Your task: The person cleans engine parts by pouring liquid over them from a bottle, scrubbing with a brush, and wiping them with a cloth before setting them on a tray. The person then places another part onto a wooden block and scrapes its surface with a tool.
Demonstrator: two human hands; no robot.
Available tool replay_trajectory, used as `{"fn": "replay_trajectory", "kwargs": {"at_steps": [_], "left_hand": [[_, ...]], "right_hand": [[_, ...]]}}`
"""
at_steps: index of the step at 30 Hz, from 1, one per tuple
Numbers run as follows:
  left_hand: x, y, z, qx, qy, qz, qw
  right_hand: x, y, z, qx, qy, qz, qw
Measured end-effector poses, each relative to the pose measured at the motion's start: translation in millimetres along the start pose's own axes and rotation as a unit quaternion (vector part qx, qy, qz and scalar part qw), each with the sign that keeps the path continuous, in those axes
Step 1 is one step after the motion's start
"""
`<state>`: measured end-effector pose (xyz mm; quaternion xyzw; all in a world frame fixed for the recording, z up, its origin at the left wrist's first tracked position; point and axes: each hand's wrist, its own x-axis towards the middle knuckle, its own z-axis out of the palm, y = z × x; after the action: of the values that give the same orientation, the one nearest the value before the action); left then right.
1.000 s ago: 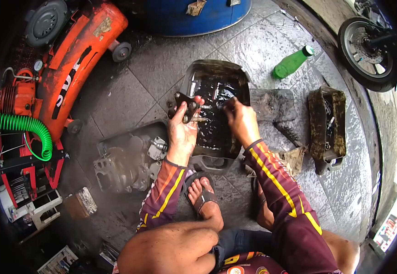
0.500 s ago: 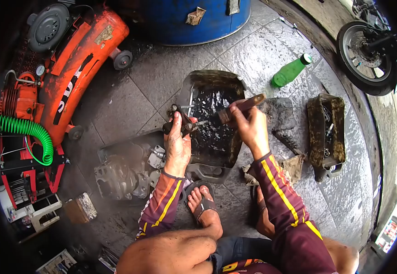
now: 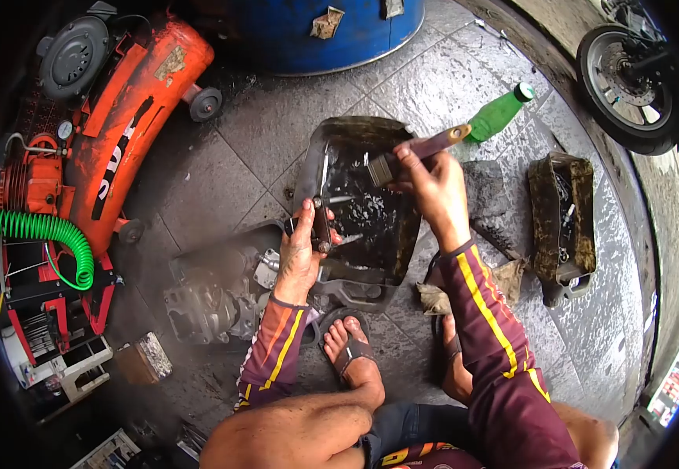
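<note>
A dark metal part with two pale pins point(image 3: 322, 224) is gripped in the fingers of my left hand point(image 3: 299, 258), its pins pointing right over the basin. My right hand point(image 3: 439, 195) is closed around a paintbrush point(image 3: 442, 141) by its wooden handle. The bristles hang over the basin, above and apart from the metal part. Beneath both hands is a grimy basin point(image 3: 313, 160) with dark, shiny liquid in it. Left of the basin lies a grey metal engine casing point(image 3: 198, 301), partly blurred.
A green bottle point(image 3: 496, 117) stands beyond my right hand. Further right sits a dirty narrow tray point(image 3: 542, 227) with small parts. An orange compressor point(image 3: 136, 117) is at left, a blue drum point(image 3: 277, 39) at the back, a motorcycle wheel point(image 3: 621, 86) at far right.
The brush has moved up and away from the part, its handle rising towards the bottle. My left hand has turned the metal part and lowered it slightly towards me.
</note>
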<state>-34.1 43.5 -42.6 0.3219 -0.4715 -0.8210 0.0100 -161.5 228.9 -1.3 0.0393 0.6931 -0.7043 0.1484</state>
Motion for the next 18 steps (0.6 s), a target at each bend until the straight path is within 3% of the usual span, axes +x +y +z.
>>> {"fn": "replay_trajectory", "kwargs": {"at_steps": [2, 3, 4, 6, 8, 10, 12, 13, 14, 18], "left_hand": [[1.7, 2.8, 6.0, 0.011, -0.017, 0.018, 1.000], [2.2, 2.0, 7.0, 0.013, -0.013, 0.007, 1.000], [2.7, 3.0, 7.3, 0.012, -0.016, 0.008, 1.000], [3.2, 5.8, 7.5, 0.054, -0.036, 0.018, 0.998], [3.6, 5.4, 9.9, 0.023, -0.017, 0.018, 0.999], [-3.3, 11.2, 11.2, 0.047, -0.037, 0.004, 0.998], [2.2, 8.5, 12.3, 0.057, -0.023, 0.003, 0.998], [2.8, 6.4, 8.0, 0.047, -0.019, 0.000, 0.999], [5.0, 4.9, 4.9, 0.039, -0.016, 0.000, 0.999], [4.8, 6.1, 8.8, -0.064, 0.000, -0.006, 0.998]], "right_hand": [[-13.8, -16.0, 12.4, 0.134, -0.042, -0.013, 0.990], [-15.8, -5.3, 18.2, 0.118, -0.055, -0.008, 0.991], [-7.1, 10.4, 11.6, -0.033, -0.039, -0.042, 0.998], [0.9, 15.7, -0.1, -0.296, 0.009, -0.103, 0.950], [-1.5, 9.8, -1.0, -0.142, 0.018, -0.111, 0.983], [-15.5, -12.9, 7.2, 0.011, -0.037, -0.022, 0.999], [-12.1, 5.0, 15.4, -0.024, -0.036, -0.031, 0.999], [-4.4, 13.5, 10.8, -0.219, -0.015, -0.137, 0.966], [1.9, 28.7, 5.4, -0.305, -0.012, -0.156, 0.939], [-5.5, 67.7, 9.3, -0.416, -0.078, -0.190, 0.886]]}}
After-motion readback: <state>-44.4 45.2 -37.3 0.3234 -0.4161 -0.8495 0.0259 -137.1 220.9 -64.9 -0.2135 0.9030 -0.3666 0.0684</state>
